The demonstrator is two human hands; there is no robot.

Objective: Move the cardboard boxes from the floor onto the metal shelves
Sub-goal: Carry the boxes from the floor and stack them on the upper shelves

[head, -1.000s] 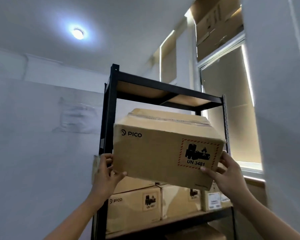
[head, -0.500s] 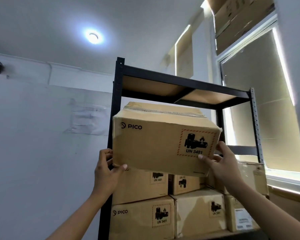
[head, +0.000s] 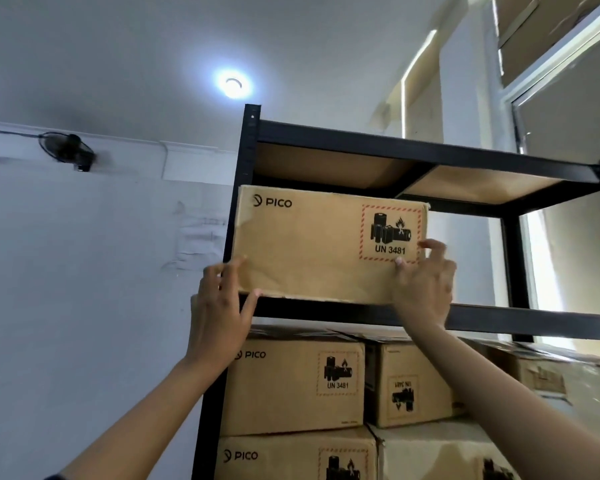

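Note:
A cardboard box [head: 309, 247] marked PICO and UN 3481 sits at the front left edge of an upper level of the black metal shelf [head: 499, 322], its front face toward me. My left hand [head: 222, 306] grips its lower left corner, thumb on the front face and fingers round the side. My right hand [head: 425, 282] holds the lower right corner, thumb pressed on the hazard label and fingers curled round the side. Whether the box rests fully on the shelf board is hidden by its front.
Several more cardboard boxes [head: 291, 382] are stacked on the level below. The top shelf board [head: 326, 164] hangs close above the held box. A white wall [head: 84, 271] with a small black fan [head: 66, 150] stands left; a window [head: 568, 237] is right.
Both hands have raised the box from chest height up to the upper shelf level and levelled it against the shelf edge. My view has tilted upward.

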